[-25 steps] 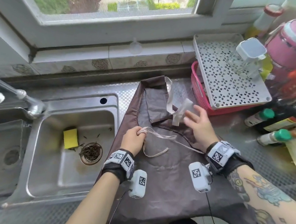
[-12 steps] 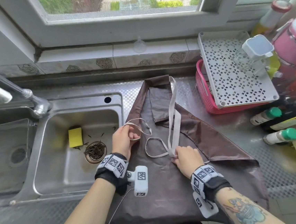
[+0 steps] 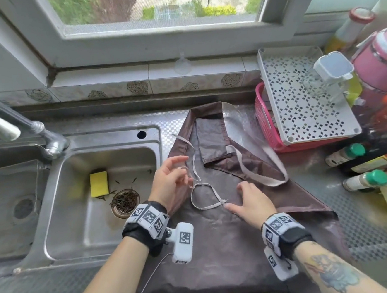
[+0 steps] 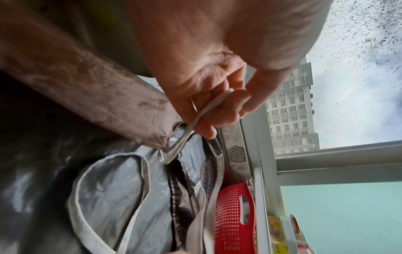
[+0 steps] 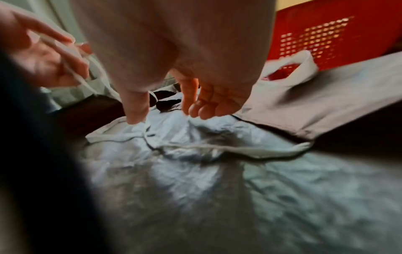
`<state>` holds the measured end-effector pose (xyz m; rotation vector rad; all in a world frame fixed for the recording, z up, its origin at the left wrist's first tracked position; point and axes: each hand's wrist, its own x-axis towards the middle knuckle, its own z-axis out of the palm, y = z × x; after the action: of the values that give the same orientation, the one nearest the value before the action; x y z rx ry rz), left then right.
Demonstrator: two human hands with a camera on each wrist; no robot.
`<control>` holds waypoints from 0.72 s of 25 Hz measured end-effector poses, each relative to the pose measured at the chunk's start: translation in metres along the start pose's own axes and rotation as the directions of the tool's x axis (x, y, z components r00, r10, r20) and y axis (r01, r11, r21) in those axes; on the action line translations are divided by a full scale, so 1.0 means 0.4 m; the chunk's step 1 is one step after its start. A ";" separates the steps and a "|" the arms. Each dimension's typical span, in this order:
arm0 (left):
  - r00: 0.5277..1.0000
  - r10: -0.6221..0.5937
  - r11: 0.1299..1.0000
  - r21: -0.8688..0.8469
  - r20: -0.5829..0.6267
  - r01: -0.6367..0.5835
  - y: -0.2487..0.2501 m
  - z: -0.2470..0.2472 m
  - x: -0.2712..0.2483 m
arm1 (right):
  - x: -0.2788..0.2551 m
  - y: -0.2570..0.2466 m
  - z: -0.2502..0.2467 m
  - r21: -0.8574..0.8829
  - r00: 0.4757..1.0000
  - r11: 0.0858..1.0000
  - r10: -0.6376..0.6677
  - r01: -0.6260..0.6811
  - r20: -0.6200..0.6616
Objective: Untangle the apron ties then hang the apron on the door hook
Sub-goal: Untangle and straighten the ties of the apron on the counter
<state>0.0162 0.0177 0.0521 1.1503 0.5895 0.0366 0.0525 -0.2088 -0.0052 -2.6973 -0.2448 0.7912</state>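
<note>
A brown apron lies spread on the steel counter, right of the sink. Its thin white tie forms a loop on the fabric, and one end rises into my left hand. The left wrist view shows the left hand pinching that tie between thumb and curled fingers. My right hand hovers low over the apron with fingers loose, its thumb tip touching the tie's crossing. It holds nothing in the right wrist view. The wide neck strap lies flat to the right.
The sink on the left holds a yellow sponge and a strainer; the faucet juts over it. A pink basket with a white perforated tray and several bottles crowd the right. No door hook shows.
My right hand has let go of the neck strap and tie, and the strap has dropped flat to the right. The left hand has stayed on the tie, lifting slightly.
</note>
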 end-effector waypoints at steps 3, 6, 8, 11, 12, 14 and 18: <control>0.999 -0.044 0.998 0.048 -0.020 0.044 -0.014 0.009 0.001 | 0.062 -0.011 -0.021 0.301 0.967 0.931 0.242 -0.207 -0.084; 0.991 -0.117 0.983 0.132 -0.064 0.124 -0.047 0.007 0.017 | 0.125 0.000 -0.038 0.611 0.870 0.698 0.492 -0.374 -0.030; 0.991 -0.128 0.946 0.295 -0.037 0.133 -0.074 -0.002 0.034 | 0.145 0.004 -0.043 0.770 0.836 0.544 0.548 -0.334 -0.025; 0.996 -0.077 0.806 0.590 0.046 0.035 -0.099 -0.008 0.039 | 0.157 -0.011 -0.075 0.668 0.866 0.700 0.472 -0.254 -0.166; 0.995 -0.060 0.735 0.678 0.076 -0.008 -0.103 -0.007 0.036 | 0.155 -0.021 -0.092 0.567 0.880 0.791 0.418 -0.230 -0.226; 0.988 -0.060 0.607 0.790 0.145 -0.079 -0.114 -0.003 0.028 | 0.146 -0.063 -0.141 0.443 0.916 0.885 0.286 -0.140 -0.281; 0.983 -0.094 0.579 0.812 0.157 -0.075 -0.127 0.000 0.032 | 0.191 -0.216 -0.328 0.253 0.909 0.957 -0.021 0.138 -0.415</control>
<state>0.0133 0.0003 0.0026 2.0450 0.4387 -0.4006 0.1821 -0.1422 0.0915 -2.4884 -0.1311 0.2003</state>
